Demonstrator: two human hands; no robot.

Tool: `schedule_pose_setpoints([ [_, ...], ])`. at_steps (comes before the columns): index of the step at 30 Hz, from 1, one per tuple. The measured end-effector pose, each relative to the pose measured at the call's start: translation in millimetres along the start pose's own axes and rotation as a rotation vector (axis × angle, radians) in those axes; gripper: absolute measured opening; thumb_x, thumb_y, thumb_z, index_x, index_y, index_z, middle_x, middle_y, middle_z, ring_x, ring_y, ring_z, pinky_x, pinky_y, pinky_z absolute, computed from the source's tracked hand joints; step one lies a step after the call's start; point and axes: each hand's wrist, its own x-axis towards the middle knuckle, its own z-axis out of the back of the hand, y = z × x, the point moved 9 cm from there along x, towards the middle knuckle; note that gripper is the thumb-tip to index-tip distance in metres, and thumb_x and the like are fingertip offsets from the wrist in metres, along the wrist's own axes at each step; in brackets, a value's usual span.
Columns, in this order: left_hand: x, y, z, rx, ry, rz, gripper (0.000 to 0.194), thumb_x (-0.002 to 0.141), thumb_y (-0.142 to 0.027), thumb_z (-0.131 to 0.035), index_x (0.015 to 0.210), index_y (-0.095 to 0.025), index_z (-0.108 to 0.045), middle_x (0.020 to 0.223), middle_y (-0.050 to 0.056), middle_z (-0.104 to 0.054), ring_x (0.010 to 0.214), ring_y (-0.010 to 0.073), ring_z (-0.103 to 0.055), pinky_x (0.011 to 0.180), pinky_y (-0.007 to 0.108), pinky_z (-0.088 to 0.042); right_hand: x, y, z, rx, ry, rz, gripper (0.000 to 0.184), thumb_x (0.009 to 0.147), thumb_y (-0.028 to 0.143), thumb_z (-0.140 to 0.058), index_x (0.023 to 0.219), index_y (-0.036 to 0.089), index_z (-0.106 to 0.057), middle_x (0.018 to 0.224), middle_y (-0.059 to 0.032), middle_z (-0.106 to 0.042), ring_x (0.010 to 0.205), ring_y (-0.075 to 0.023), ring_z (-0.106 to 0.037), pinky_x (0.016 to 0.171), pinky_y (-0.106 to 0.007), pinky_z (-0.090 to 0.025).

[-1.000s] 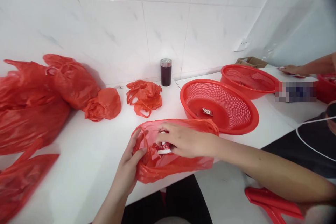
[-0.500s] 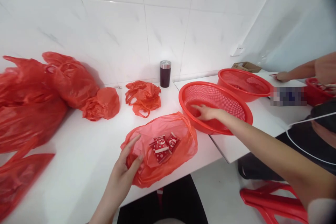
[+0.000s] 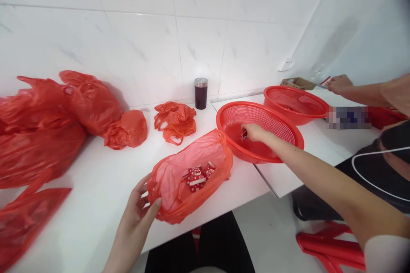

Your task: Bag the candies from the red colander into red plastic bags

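Observation:
A red plastic bag (image 3: pixel 208 187) lies mouth up on the white table, several small red-and-white packets (image 3: pixel 196 175) inside it. My left hand (image 3: pixel 141 204) grips the bag's left edge, thumb on the near side and fingers behind. Inside a red perforated basket (image 3: pixel 288 130) to the right of the bag, my right hand (image 3: pixel 253 132) is closed on a small red packet (image 3: pixel 244 134), which shows partly at the fingertips.
Full red bags (image 3: pixel 41 136) crowd the table's left side. A crumpled red bag (image 3: pixel 176 121) and a dark tumbler (image 3: pixel 200 95) stand by the wall. Behind the basket is a second red basket (image 3: pixel 296 115). Another person's hand (image 3: pixel 339 83) is at far right, above a red stool (image 3: pixel 333 247).
My right hand has closed on a packet in the basket. My left hand went from spread over the bag's mouth to gripping its left edge. The other person's hand has lifted.

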Motion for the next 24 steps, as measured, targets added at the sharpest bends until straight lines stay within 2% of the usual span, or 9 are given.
schedule_pose_setpoints([
  [3,0,6,-1.6,0.057,0.029,-0.022,0.061,0.081,-0.043,-0.065,0.135,-0.029,-0.043,0.102,0.005,-0.061,0.093,0.0215,-0.06,0.081,0.035,-0.052,2,21,23,0.042,-0.018,-0.062,0.018,0.068,0.009,-0.068,0.074,0.019,-0.054,0.073,-0.0017,-0.064,0.066,-0.014,-0.061,0.059,-0.025,-0.05],
  [6,0,7,-1.0,0.053,-0.025,-0.021,0.056,0.082,-0.043,-0.063,0.133,-0.028,-0.046,0.096,0.002,-0.061,0.09,0.0192,-0.06,0.083,0.034,-0.05,-15,87,27,0.347,0.008,0.051,0.024,0.077,0.021,-0.065,0.096,0.023,-0.05,0.097,-0.0013,-0.064,0.079,-0.0129,-0.064,0.064,-0.025,-0.055],
  [8,-1,1,-3.7,0.016,-0.05,-0.035,0.055,0.082,-0.043,-0.063,0.133,-0.027,-0.047,0.098,0.002,-0.064,0.093,0.0192,-0.061,0.085,0.033,-0.049,-40,141,2,0.568,0.206,0.183,0.03,0.075,0.023,-0.068,0.099,0.025,-0.05,0.096,-0.0002,-0.064,0.078,-0.0147,-0.066,0.062,-0.028,-0.057],
  [10,-3,-8,-6.1,-0.019,-0.066,-0.056,0.056,0.083,-0.043,-0.063,0.134,-0.026,-0.047,0.1,0.003,-0.067,0.098,0.0201,-0.061,0.088,0.033,-0.048,-73,182,-42,0.563,0.498,0.279,0.026,0.078,0.021,-0.064,0.101,0.026,-0.053,0.093,-0.0002,-0.065,0.08,-0.0173,-0.067,0.062,-0.031,-0.058],
  [11,-4,-12,-5.9,-0.026,-0.077,-0.068,0.057,0.083,-0.044,-0.063,0.134,-0.026,-0.046,0.101,0.003,-0.068,0.1,0.0206,-0.061,0.09,0.033,-0.047,-86,192,-59,0.466,0.551,0.329,0.028,0.078,0.019,-0.062,0.104,0.027,-0.056,0.096,-0.0007,-0.065,0.083,-0.0185,-0.067,0.067,-0.034,-0.058],
  [14,-6,-23,3.6,-0.007,-0.122,-0.105,0.06,0.083,-0.045,-0.062,0.137,-0.026,-0.044,0.098,0.004,-0.071,0.106,0.0218,-0.061,0.096,0.035,-0.044,-97,199,-82,0.098,0.418,0.495,0.041,0.078,0.014,-0.06,0.115,0.032,-0.058,0.116,-0.0034,-0.06,0.102,-0.0254,-0.062,0.088,-0.044,-0.052],
  [17,-8,-22,22.5,0.066,-0.16,-0.087,0.064,0.082,-0.048,-0.062,0.139,-0.026,-0.041,0.096,0.004,-0.071,0.103,0.0231,-0.062,0.093,0.037,-0.045,-83,188,-65,-0.149,0.129,0.564,0.043,0.076,0.01,-0.061,0.115,0.029,-0.06,0.13,-0.0089,-0.052,0.12,-0.0366,-0.049,0.098,-0.055,-0.042],
  [19,-8,-11,31.1,0.131,-0.124,-0.017,0.066,0.082,-0.051,-0.06,0.138,-0.025,-0.04,0.092,0.004,-0.069,0.095,0.0234,-0.063,0.085,0.037,-0.047,-72,172,-49,-0.265,0.019,0.51,0.042,0.072,0.013,-0.067,0.112,0.025,-0.062,0.128,-0.0119,-0.053,0.12,-0.0403,-0.046,0.098,-0.058,-0.039],
  [24,-13,27,35.2,0.195,0.004,0.127,0.058,0.08,-0.056,-0.059,0.124,-0.018,-0.05,0.083,0.004,-0.067,0.08,0.0221,-0.062,0.07,0.035,-0.047,-75,142,-38,-0.3,0.164,0.406,0.041,0.074,0.027,-0.069,0.113,0.028,-0.06,0.081,-0.0036,-0.064,0.077,-0.0253,-0.063,0.068,-0.037,-0.051],
])
